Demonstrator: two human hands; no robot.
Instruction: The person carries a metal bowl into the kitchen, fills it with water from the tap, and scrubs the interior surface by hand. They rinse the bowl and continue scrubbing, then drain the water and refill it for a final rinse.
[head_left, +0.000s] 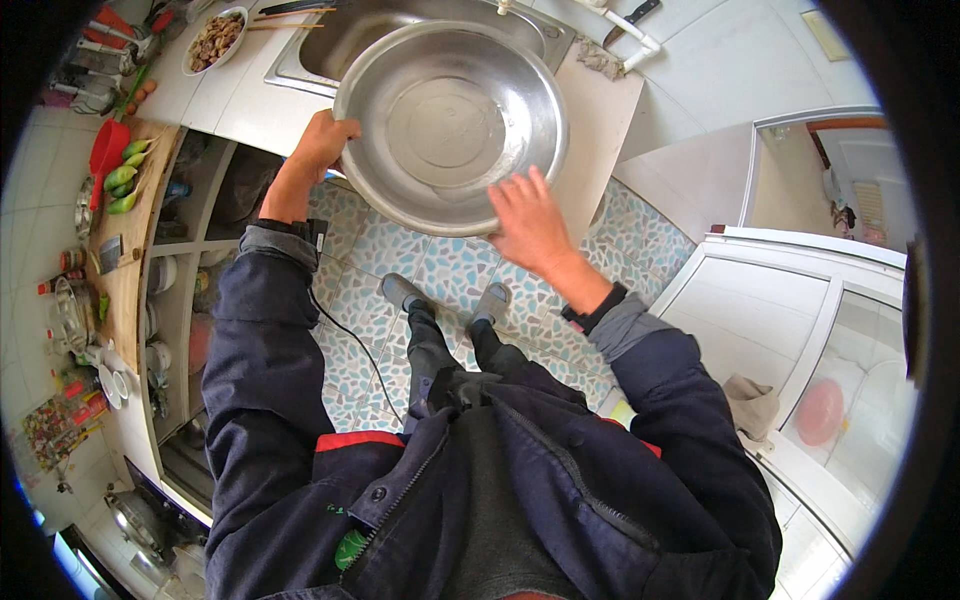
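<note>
A wide stainless-steel basin (450, 135) is tilted toward me at the front of the sink, with a wet-looking sheen on its inner bottom. My left hand (324, 142) grips its left rim, thumb on top and the other fingers hidden beneath. Over the near right rim lies my right hand (526, 221), its fingers stretched out and slightly apart against or just above the inner wall. That hand is blurred, so firm contact is unclear. Behind the basin, the steel sink (330, 45) is partly covered.
A bowl of brown food pieces (216, 41) and chopsticks (289, 26) are on the left counter. Green vegetables (121, 178) and a red ladle (109, 150) lie farther left. A knife (634, 21) is at the back right. A cable (352, 337) hangs by my left sleeve.
</note>
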